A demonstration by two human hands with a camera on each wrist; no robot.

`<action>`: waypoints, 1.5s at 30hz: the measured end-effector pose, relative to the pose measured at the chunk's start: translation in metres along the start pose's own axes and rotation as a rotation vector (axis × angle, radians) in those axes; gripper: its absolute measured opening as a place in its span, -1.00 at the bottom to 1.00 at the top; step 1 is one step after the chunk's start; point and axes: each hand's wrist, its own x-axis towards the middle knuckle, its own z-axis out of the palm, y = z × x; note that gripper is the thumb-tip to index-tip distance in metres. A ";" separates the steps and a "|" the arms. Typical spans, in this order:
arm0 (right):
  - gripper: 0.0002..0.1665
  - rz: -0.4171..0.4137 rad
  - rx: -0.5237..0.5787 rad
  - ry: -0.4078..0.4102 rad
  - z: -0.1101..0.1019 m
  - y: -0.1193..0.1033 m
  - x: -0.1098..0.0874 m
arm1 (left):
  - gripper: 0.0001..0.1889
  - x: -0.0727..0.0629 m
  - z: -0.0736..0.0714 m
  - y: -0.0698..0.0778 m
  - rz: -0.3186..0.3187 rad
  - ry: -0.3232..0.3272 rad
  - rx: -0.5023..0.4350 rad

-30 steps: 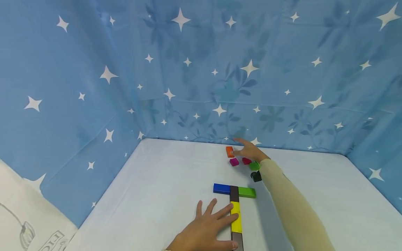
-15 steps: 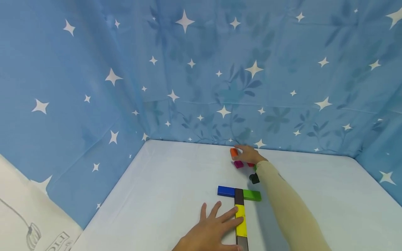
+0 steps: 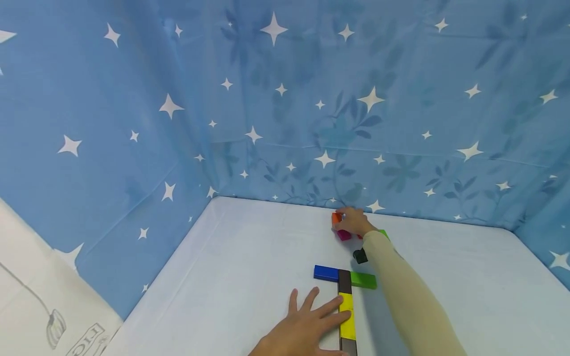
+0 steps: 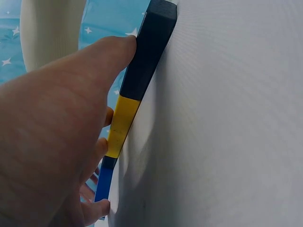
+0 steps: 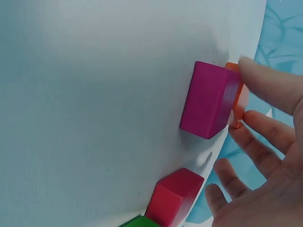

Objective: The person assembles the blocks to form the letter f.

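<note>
The right hand [image 3: 353, 222] is pinching a smooth orange rectangular block [image 3: 335, 219] between thumb and fingertips, the gap only as wide as the block; the other fingers are curving loosely. Just beside that thumb, on the near side, a magenta rectangular block [image 5: 208, 97] is lying; whether it is touching the orange one is unclear. The left hand [image 3: 303, 329] is spreading its fingers wide and gripping nothing, two fingertips resting on the yellow stretch [image 3: 347, 324] of a straight row. Beyond those fingertips, a dark brown block [image 3: 345, 282] is lying between a blue bar [image 3: 326, 273] and a lime-green bar [image 3: 364, 280].

One second earlier the right thumb and index finger were standing wide apart about the orange block; now they are closing on it. The left fingers are keeping their place.

The left wrist view is showing the left thumb touching a dark end block [image 4: 151, 47], cut off in the head view; the right wrist view is revealing a red block [image 5: 170, 196] near the smallest fingers, mostly hidden overhead.
</note>
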 end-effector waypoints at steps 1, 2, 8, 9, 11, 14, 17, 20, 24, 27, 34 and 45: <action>-0.18 0.000 0.010 -0.003 0.000 0.000 0.000 | -0.27 0.000 -0.001 0.001 0.002 -0.003 0.000; -0.18 0.004 0.025 -0.004 -0.001 0.000 -0.001 | -0.27 0.000 -0.001 0.001 0.005 -0.003 0.002; -0.22 -0.021 0.058 0.023 -0.001 0.002 -0.002 | -0.27 0.001 -0.004 0.002 0.008 -0.005 0.008; -0.23 -0.034 0.061 0.031 0.000 0.003 -0.001 | -0.27 0.001 -0.004 0.003 0.006 -0.005 0.010; -0.24 -0.053 0.083 0.050 0.001 0.004 -0.002 | -0.27 0.001 -0.003 0.003 0.003 -0.006 0.009; -0.25 -0.072 0.121 0.064 0.001 0.003 -0.002 | -0.27 0.001 -0.002 0.003 0.000 -0.008 0.008; -0.28 -0.071 0.144 0.078 -0.003 0.001 -0.004 | -0.26 0.002 0.000 0.004 -0.001 -0.009 0.003; -0.30 -0.096 0.149 0.090 -0.011 -0.001 -0.010 | -0.26 0.003 0.002 0.005 -0.006 -0.012 0.004; -0.30 -0.137 0.156 0.109 -0.021 -0.002 -0.019 | -0.25 0.005 0.003 0.006 -0.014 -0.023 -0.001; -0.30 -0.183 0.142 0.129 -0.027 -0.001 -0.026 | -0.24 0.006 0.003 0.006 -0.026 -0.037 -0.011; -0.29 -0.196 0.145 0.141 -0.033 0.002 -0.049 | -0.24 0.006 0.002 0.007 -0.057 -0.060 -0.045; -0.33 -0.239 0.130 0.152 -0.027 0.011 -0.080 | -0.24 0.004 0.001 0.010 -0.062 -0.048 -0.047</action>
